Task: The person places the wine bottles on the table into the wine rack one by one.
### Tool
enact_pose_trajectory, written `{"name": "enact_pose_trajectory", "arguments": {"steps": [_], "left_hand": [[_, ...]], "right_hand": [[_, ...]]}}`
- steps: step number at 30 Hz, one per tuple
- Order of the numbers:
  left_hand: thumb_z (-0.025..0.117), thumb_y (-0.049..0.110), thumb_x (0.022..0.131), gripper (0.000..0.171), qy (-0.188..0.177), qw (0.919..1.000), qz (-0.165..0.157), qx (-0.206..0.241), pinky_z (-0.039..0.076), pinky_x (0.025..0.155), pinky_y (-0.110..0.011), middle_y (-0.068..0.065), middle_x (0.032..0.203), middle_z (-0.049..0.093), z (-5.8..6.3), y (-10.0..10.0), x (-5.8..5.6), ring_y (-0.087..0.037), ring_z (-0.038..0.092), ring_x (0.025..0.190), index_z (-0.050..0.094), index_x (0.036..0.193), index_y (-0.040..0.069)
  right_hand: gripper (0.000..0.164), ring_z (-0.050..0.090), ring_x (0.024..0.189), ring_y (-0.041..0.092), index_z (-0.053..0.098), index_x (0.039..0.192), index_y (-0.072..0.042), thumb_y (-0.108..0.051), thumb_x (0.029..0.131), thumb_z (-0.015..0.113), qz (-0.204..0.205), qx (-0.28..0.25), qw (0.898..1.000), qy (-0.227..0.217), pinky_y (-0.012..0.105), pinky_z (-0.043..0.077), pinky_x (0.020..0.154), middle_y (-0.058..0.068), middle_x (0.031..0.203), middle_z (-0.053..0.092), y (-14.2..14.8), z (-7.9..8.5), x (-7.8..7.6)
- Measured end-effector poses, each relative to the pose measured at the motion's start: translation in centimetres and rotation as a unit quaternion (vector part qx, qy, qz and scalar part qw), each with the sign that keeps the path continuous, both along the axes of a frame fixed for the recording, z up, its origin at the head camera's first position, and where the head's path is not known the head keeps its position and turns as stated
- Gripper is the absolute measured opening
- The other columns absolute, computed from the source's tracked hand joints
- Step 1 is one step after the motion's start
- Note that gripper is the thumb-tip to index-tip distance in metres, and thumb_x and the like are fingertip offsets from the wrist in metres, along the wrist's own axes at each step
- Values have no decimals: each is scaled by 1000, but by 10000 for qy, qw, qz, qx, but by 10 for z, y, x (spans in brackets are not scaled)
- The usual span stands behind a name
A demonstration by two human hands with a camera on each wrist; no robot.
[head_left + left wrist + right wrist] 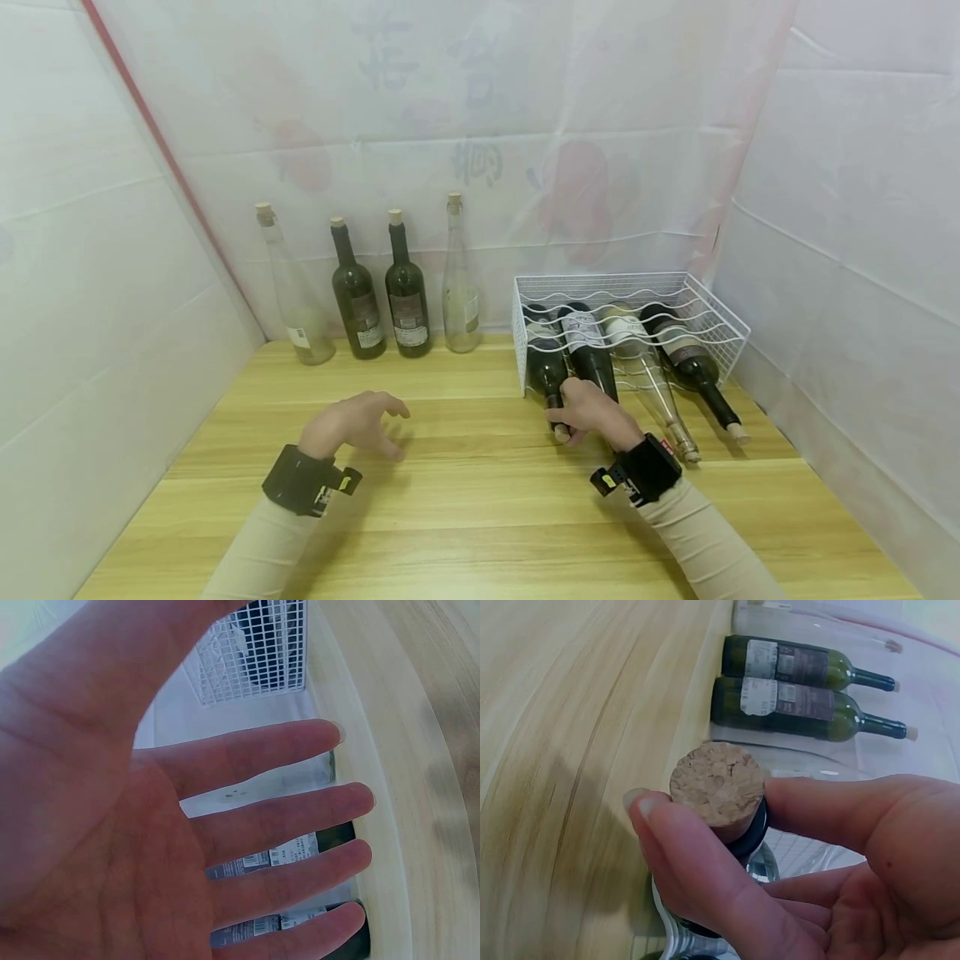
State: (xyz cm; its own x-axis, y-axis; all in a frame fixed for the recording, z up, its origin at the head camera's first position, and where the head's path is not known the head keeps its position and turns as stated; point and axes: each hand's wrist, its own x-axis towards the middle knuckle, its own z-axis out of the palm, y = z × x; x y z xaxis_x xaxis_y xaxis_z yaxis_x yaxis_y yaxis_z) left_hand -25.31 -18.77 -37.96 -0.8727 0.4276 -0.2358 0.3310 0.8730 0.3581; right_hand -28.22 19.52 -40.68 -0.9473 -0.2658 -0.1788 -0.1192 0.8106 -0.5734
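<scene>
My right hand (592, 408) pinches the neck of a dark wine bottle (546, 367) lying leftmost in a white wire rack (600, 286). Its cork (716, 784) faces the right wrist camera, with thumb and fingers on either side of the neck just behind it. Beside it in the rack lie another dark bottle (592, 362), partly hidden by that hand, a clear bottle (660, 392) and a dark bottle (701, 375), necks toward me. My left hand (356, 425) hovers over the wooden table with its fingers spread and nothing in them.
Along the back stand a clear bottle (296, 308), two dark bottles (358, 304) with labels, and another clear bottle (460, 308), all corked. White curtains (375, 108) enclose the wooden table (450, 500) at the back and sides.
</scene>
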Motion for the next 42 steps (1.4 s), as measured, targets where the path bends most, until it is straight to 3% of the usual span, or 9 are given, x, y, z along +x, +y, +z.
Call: {"name": "enact_pose_trajectory", "arguments": {"steps": [4, 7, 11, 22, 32, 42], "left_hand": [[93, 34, 72, 70, 26, 10000, -10, -3, 53, 102, -60, -16, 137, 65, 0, 0, -1, -40, 60, 126, 66, 132, 12], [92, 34, 72, 70, 27, 10000, -25, -6, 53, 102, -60, -16, 137, 65, 0, 0, -1, -39, 61, 126, 66, 133, 12], [92, 34, 72, 70, -2, 10000, -16, -3, 53, 102, -60, -16, 137, 65, -1, 0, -1, -39, 61, 125, 65, 133, 12], [92, 34, 73, 70, -43, 10000, 76, -1, 52, 104, -60, -15, 138, 64, -1, 0, 1, -39, 60, 128, 65, 134, 13], [92, 35, 72, 69, 57, 10000, 60, -54, 53, 102, -59, -14, 137, 65, 3, 0, 2, -38, 60, 126, 66, 132, 14], [92, 34, 73, 70, 36, 10000, 56, -32, 52, 102, -60, -15, 137, 65, 2, 0, 1, -40, 60, 128, 65, 133, 12]], "right_hand": [[47, 73, 56, 20, 54, 126, 12, -22, 98, 70, 51, 102, 9999, -38, 44, 62, 91, 11, 76, 68, 1, 1, 0], [45, 73, 58, 21, 53, 126, 12, -22, 101, 66, 184, 136, 9997, -114, 43, 62, 89, 12, 79, 67, 2, 2, 1], [30, 73, 61, 22, 54, 114, 7, -19, 102, 62, 382, 156, 9989, -233, 40, 63, 84, 14, 82, 65, 3, 4, 1], [25, 74, 59, 23, 54, 103, 1, -19, 99, 68, 258, 67, 9996, -53, 40, 62, 88, 11, 80, 66, 2, 1, 2], [30, 75, 61, 26, 55, 113, 4, -19, 99, 69, 118, -59, 9997, -195, 31, 63, 70, 9, 73, 69, 1, 1, 4], [42, 75, 63, 28, 53, 124, 8, -21, 99, 69, 85, -86, 9997, -229, 33, 64, 74, 9, 72, 69, 1, 1, 3]]}}
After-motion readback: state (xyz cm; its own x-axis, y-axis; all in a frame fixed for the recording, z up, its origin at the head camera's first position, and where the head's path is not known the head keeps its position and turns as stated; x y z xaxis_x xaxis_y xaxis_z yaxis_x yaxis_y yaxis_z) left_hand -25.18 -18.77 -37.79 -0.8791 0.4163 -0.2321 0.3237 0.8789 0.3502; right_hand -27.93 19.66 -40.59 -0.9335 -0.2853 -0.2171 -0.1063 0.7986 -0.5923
